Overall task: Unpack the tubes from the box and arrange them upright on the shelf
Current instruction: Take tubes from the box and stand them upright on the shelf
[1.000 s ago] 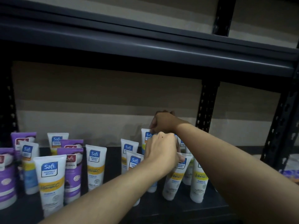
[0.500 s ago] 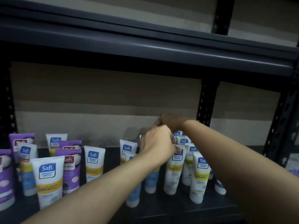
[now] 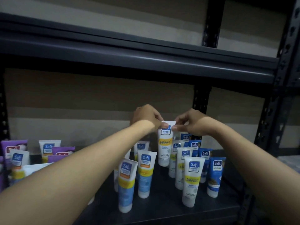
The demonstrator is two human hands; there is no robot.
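Note:
Both my hands hold one white tube with a yellow band point(image 3: 165, 148) by its flat top edge, upright, cap down, above the back of the dark shelf point(image 3: 162, 207). My left hand point(image 3: 146, 116) pinches the top's left corner and my right hand point(image 3: 189, 122) pinches its right corner. Around it stand several upright tubes: white and light-blue ones point(image 3: 126, 184) in front, a white yellow-banded one point(image 3: 191, 181) at front right, dark-blue ones point(image 3: 215, 176) at the right. No box is in view.
At the left stand purple tubes point(image 3: 13, 149) and more white ones point(image 3: 48, 149), partly hidden by my left forearm. An upper shelf beam point(image 3: 146, 60) runs overhead. Black perforated uprights point(image 3: 200, 101) stand behind and at the right point(image 3: 276, 111).
My hands have risen and parted, and the white yellow-banded tube now hangs lifted between them. The camera has moved closer, showing more tubes at the right.

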